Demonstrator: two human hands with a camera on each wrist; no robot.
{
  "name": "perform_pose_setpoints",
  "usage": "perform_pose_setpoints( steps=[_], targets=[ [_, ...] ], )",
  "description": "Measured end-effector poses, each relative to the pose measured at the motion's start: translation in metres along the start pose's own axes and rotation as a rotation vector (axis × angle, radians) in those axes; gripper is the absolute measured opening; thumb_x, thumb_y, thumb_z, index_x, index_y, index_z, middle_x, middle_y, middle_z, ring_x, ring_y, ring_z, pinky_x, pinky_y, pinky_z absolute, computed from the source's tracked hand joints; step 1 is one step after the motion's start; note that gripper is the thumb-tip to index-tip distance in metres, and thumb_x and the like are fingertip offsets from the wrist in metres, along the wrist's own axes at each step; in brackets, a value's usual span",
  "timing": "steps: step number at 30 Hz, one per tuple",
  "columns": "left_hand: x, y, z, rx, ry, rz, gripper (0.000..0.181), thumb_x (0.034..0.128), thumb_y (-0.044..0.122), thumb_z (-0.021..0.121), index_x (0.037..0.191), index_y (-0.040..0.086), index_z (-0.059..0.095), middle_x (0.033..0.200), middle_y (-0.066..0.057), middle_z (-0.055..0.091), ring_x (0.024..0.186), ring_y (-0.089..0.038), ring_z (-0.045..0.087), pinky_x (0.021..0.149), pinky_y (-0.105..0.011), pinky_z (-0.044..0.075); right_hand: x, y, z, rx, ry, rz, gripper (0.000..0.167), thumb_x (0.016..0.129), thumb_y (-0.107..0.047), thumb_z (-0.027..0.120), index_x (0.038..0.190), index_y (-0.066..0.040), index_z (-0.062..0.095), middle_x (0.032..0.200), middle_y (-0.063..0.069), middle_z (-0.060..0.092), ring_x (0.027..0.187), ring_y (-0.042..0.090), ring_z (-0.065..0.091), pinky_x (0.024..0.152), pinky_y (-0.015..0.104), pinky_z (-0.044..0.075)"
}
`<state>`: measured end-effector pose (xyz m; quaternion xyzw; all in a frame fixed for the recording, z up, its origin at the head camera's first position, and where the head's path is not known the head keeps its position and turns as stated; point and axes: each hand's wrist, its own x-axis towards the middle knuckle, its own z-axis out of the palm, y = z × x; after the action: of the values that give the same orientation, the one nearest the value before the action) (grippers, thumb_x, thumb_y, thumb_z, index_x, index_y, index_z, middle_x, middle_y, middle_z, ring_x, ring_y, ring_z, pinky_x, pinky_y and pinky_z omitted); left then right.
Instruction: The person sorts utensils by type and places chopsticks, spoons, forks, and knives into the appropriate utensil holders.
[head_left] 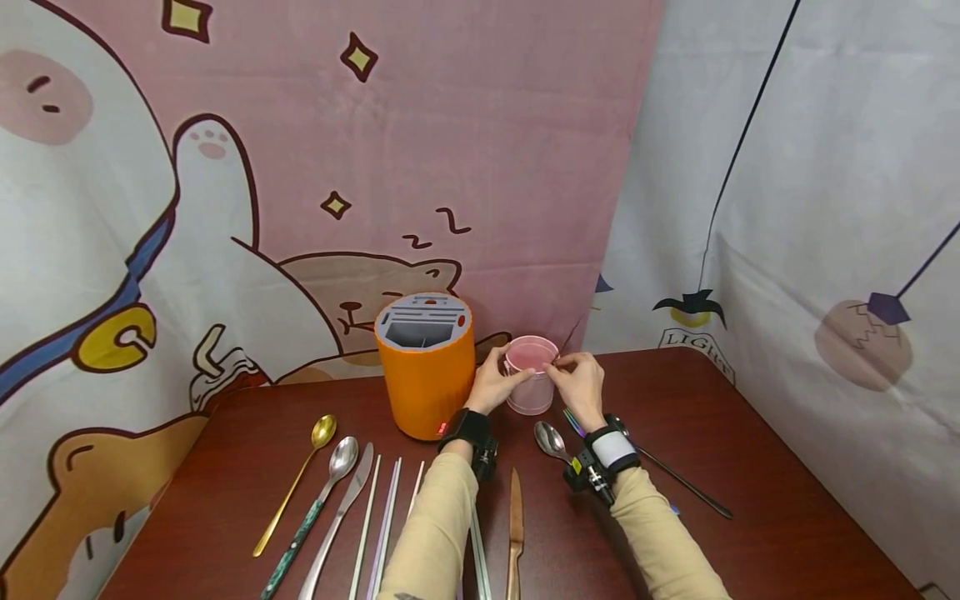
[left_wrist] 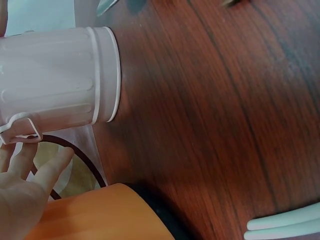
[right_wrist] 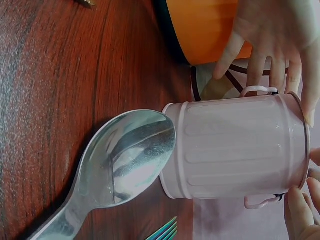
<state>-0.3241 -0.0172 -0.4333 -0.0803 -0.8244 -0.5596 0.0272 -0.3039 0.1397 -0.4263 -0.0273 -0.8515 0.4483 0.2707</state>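
A small pink metal bucket [head_left: 531,392], ribbed and shaped like a trash can with side handles, stands upright at the back of the table. My left hand [head_left: 492,383] holds its left side, thumb at the rim and other fingers spread behind near a handle. On the opposite side, my right hand [head_left: 581,383] pinches at the rim with thumb and forefinger. A thin dark strip [head_left: 572,336] rises from those right fingertips; its kind is not clear. Below the right hand lie a silver spoon [right_wrist: 132,157] and a fork with rainbow-coloured tines [right_wrist: 165,230].
An orange cylindrical holder [head_left: 427,383] with a slotted grey top stands left of the bucket. Across the front lie a gold spoon [head_left: 324,432], a green-handled spoon [head_left: 303,521], a silver knife [head_left: 352,492], several pale sticks [head_left: 386,517] and a copper-coloured knife [head_left: 516,517].
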Motion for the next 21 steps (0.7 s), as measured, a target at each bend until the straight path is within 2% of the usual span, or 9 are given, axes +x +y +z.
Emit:
perform_pose_setpoints(
  steps=[6,12,21],
  targets=[
    [-0.0009,0.0,-0.0005,-0.012,-0.006,0.005,0.072,0.0833,0.033,0.072,0.141,0.007,0.04,0.139,-0.016,0.051,0.123,-0.032,0.053,0.104,-0.046,0.044,-0.0002,-0.0001,-0.0016,-0.007,-0.015,0.008,0.024,0.076,-0.019,0.078,0.083,0.002,0.07,0.088,0.017,0.065,0.083,0.029,0.061,0.069,0.03,0.043],
    [-0.0011,0.0003,-0.0004,-0.014,-0.02,-0.001,0.072,0.084,0.033,0.071,0.143,0.008,0.038,0.14,-0.016,0.05,0.127,-0.032,0.05,0.105,-0.048,0.043,-0.003,0.0017,-0.0044,-0.01,-0.015,-0.021,0.022,0.077,-0.018,0.078,0.081,0.001,0.067,0.084,0.017,0.067,0.079,0.029,0.062,0.065,0.028,0.043],
    [0.0014,-0.0005,0.0003,-0.007,-0.007,-0.015,0.073,0.0836,0.032,0.072,0.143,0.008,0.038,0.142,-0.015,0.049,0.128,-0.031,0.049,0.108,-0.047,0.039,-0.0071,0.0044,-0.01,-0.035,-0.038,-0.015,0.02,0.079,-0.018,0.076,0.081,-0.002,0.065,0.078,0.015,0.069,0.072,0.026,0.064,0.061,0.025,0.044]
  ],
)
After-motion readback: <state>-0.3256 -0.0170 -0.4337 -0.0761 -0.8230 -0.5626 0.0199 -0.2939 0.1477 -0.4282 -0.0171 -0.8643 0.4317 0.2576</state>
